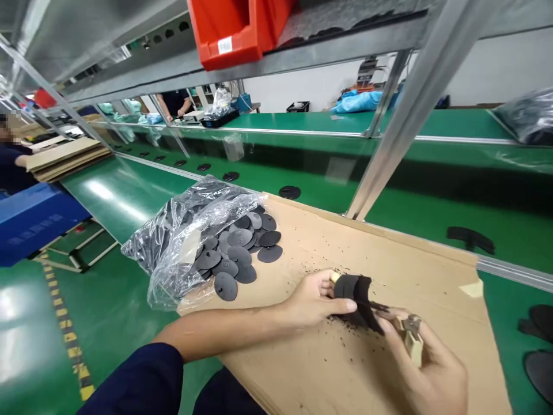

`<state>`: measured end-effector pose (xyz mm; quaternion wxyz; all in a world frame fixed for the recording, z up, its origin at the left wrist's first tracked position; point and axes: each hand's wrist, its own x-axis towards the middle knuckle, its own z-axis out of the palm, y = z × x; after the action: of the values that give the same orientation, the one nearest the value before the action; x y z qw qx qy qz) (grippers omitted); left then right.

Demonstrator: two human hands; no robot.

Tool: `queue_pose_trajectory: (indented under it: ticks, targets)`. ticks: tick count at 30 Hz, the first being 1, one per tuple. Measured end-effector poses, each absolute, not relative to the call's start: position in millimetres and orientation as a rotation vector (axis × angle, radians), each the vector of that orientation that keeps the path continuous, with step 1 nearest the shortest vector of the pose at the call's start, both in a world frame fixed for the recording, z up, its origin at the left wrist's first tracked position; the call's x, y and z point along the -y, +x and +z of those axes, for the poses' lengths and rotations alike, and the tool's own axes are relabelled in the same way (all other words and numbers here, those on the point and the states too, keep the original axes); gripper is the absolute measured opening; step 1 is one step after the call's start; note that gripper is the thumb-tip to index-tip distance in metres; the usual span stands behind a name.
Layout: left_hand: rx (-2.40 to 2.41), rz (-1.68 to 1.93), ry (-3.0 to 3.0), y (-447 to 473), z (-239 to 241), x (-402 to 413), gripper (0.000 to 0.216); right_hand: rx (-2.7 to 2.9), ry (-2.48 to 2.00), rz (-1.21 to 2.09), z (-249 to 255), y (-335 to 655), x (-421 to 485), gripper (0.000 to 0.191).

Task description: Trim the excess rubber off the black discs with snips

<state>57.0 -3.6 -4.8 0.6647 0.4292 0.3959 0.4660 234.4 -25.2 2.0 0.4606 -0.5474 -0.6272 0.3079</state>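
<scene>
My left hand is closed around a black curved plastic part, thumb across its near face. Something pale yellow shows at that hand's fingertips. My right hand is wrapped round a small hand tool with a pale yellow grip and a bit of metal; its exact kind is blurred. The dark tip of this tool meets the part's right side, close to my right thumb. Black crumbs are scattered on the cardboard sheet under both hands.
Left on the cardboard, a clear plastic bag spills black oval discs. More black parts lie along the green belt behind. A slanted metal post and a shelf with a red bin stand ahead. Other people are farther off.
</scene>
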Motion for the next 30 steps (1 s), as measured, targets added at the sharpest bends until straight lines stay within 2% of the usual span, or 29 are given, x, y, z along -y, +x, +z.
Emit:
queue_pose_trajectory:
  ticks: [3, 7, 11, 15, 20, 23, 26, 30]
  targets:
    - [-0.852, 1.064, 0.973, 57, -13, 5, 0.022, 1.567, -1.343, 0.846, 3, 237, 19, 0.037]
    - [-1.003, 1.186, 1.114, 65, -17, 0, 0.042, 1.579, -1.307, 0.949, 1, 236, 16, 0.037]
    - [-0.950, 1.120, 1.181, 70, -10, 5, 0.023, 1.562, -1.302, 0.896, 4, 232, 24, 0.033]
    - [-0.786, 0.996, 1.222, 65, 1, 14, 0.032, 1.584, -1.255, 0.883, 9, 230, 30, 0.027]
    - [-0.857, 1.085, 1.212, 61, 2, 10, 0.024, 1.590, -1.226, 0.819, 7, 228, 36, 0.021]
    - [-0.871, 1.122, 1.184, 63, -1, 9, 0.029, 1.454, -1.306, 0.680, 7, 230, 34, 0.026]
    - [-0.838, 1.011, 1.227, 63, -2, 11, 0.028, 1.451, -1.367, 0.829, 9, 234, 29, 0.035]
    - [-0.887, 0.884, 1.622, 45, 6, 1, 0.028, 1.463, -1.411, 0.953, 3, 241, 19, 0.036]
